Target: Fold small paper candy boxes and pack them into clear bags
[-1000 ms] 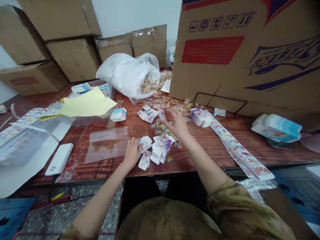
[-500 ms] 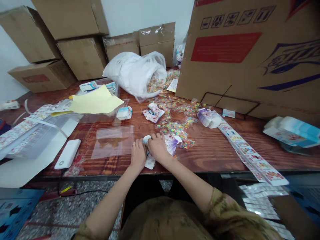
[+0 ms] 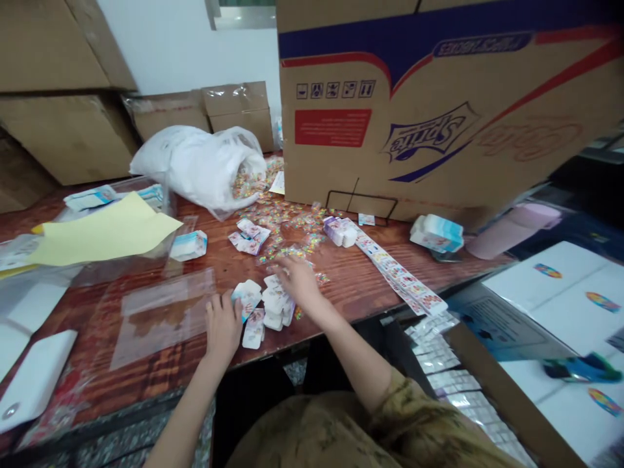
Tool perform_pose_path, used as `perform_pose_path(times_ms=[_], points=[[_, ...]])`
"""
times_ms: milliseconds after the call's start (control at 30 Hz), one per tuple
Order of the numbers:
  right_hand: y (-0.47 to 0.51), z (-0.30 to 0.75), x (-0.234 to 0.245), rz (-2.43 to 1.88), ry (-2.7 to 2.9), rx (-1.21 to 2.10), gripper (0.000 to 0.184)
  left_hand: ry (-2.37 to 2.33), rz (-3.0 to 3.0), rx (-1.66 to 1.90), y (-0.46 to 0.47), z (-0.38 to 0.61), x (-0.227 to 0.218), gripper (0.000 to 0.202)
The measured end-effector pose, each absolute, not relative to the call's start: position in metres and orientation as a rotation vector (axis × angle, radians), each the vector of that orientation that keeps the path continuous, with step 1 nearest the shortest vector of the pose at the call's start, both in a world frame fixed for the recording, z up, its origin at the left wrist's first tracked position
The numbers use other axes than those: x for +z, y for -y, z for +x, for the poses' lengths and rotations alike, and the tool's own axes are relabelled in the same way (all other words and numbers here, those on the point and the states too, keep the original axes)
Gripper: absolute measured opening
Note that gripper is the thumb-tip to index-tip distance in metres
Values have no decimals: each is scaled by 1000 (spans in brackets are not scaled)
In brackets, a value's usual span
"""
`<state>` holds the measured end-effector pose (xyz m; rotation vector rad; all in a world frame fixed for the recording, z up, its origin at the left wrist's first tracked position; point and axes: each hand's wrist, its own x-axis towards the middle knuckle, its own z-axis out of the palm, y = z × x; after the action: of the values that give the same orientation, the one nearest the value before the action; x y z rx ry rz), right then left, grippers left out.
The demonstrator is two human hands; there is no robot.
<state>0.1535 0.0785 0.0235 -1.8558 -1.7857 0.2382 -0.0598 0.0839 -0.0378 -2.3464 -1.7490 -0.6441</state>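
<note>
My left hand has its fingers curled at the left edge of a small blue-and-white carton, holding it just above the table. My right hand is over the right side of a loose pile of small flat white-and-purple cartons, fingers apart and slightly bent. Its fingertips reach toward scattered clear sachets with bright bits. Another small printed carton lies near the table's front edge, between my hands. The undersides of my fingers are hidden.
A white sack spills sachets behind. A large cardboard box stands at the back right. Printed sticker strips run to the front edge. A clear plastic bag, yellow paper and a white power bank lie left.
The view has turned right. My hands, formerly close together over the cartons, have moved apart. The right hand has uncovered the carton pile; the left stays with the blue-and-white carton.
</note>
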Motion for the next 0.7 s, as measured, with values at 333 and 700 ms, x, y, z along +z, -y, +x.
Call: perform_pose_path(times_ms=[333, 700], points=[[-60, 169, 0, -1930, 1689, 294, 31, 1494, -2658, -675, -77, -4, -10, 44], [-59, 171, -17, -1961, 1844, 346, 52, 1553, -2782, -543, -71, -2, -30, 35]])
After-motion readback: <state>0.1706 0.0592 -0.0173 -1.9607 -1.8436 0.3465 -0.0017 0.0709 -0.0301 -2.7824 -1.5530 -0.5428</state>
